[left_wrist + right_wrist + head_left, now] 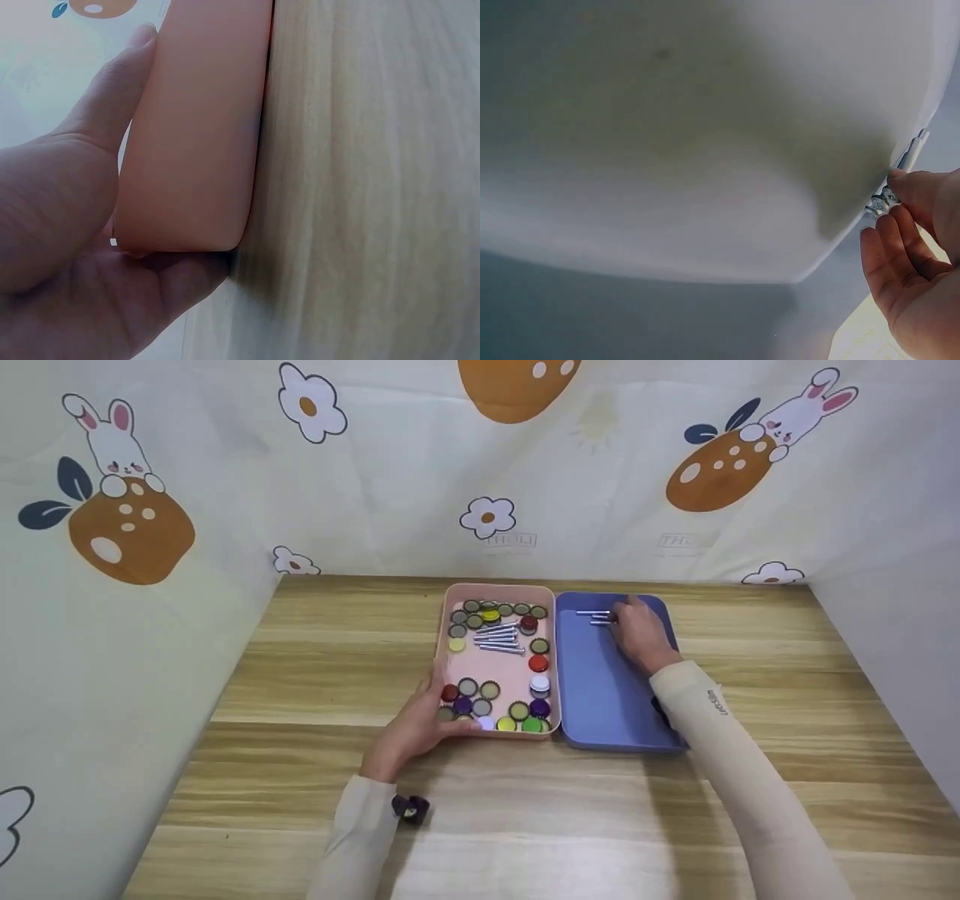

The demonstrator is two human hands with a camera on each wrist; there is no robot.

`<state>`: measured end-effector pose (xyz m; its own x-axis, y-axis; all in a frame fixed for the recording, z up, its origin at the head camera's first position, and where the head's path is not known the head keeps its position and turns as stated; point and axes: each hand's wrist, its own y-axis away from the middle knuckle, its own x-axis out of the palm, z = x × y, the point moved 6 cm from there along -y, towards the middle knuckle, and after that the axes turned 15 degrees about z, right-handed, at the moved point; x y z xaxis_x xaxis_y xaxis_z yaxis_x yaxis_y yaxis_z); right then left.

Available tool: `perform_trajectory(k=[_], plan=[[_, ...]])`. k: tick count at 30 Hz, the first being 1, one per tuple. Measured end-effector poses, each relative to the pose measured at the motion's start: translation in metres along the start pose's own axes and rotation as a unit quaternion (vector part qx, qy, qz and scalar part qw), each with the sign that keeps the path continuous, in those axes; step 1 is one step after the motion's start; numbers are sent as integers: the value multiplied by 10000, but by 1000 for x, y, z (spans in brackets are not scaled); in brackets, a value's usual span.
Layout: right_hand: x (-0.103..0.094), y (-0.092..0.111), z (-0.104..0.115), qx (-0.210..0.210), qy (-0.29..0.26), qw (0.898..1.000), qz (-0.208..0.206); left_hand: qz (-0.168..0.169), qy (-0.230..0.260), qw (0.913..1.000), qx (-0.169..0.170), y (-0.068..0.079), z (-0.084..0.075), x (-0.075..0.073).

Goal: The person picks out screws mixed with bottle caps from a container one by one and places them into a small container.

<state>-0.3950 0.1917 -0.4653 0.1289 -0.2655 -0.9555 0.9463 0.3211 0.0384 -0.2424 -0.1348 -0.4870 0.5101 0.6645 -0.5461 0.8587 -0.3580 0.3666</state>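
A shallow pink tray (495, 667) holds bottle caps (538, 663) of several colours along its sides, with a row of silver screws (496, 637) toward its far end. My left hand (416, 720) lies against the tray's near left corner, one straight finger (112, 97) along the side wall and the thumb at the near edge. Beside it is a blue tray (607, 682). Near that tray's far right corner my right hand (643, 634) pinches a few silver screws (889, 195) between thumb and fingers; their cross-slotted heads show in the right wrist view.
Both trays stand side by side on a wood-grain table (315, 660). A pale cloth (375, 487) printed with rabbits, oranges and flowers rises behind and at the sides. A small black device (411, 808) sits by the left wrist.
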Motion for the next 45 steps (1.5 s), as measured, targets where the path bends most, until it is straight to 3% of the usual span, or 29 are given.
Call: perform_trajectory(k=[15, 20, 45], plan=[[-2, 1, 0, 34, 20, 9999, -147, 3, 150, 9999, -27, -1, 0, 1], [-1, 2, 0, 25, -5, 9997, -241, -7, -26, 10000, -26, 0, -2, -1], [-2, 1, 1, -99, 78, 9999, -73, 27, 21, 10000, -34, -2, 1, 1]])
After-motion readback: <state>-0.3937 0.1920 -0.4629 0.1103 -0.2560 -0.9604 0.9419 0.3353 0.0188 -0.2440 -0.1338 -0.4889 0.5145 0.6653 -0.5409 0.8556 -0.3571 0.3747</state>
